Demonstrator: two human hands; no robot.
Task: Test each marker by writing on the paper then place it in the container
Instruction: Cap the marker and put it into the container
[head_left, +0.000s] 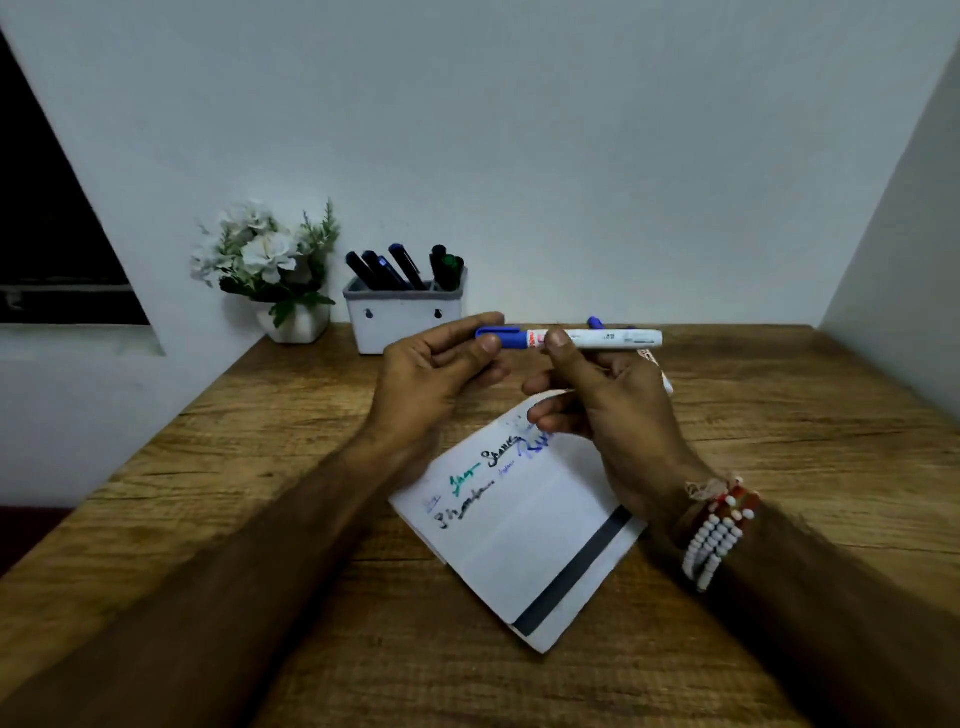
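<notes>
Fingers (470, 325) of the left hand (431, 364) pinch the marker's (597, 338) cap, the right hand (613, 410) its barrel.

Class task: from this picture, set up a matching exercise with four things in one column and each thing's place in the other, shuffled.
Things
1. blue-capped marker
2. container
3. paper
4. bead bracelet

Places
A. worn beside the right hand
B. lying flat on the table
C. held between the left hand and the right hand
D. standing at the table's far edge, holding dark markers

Pairs: 1-C, 2-D, 3-B, 4-A
</notes>
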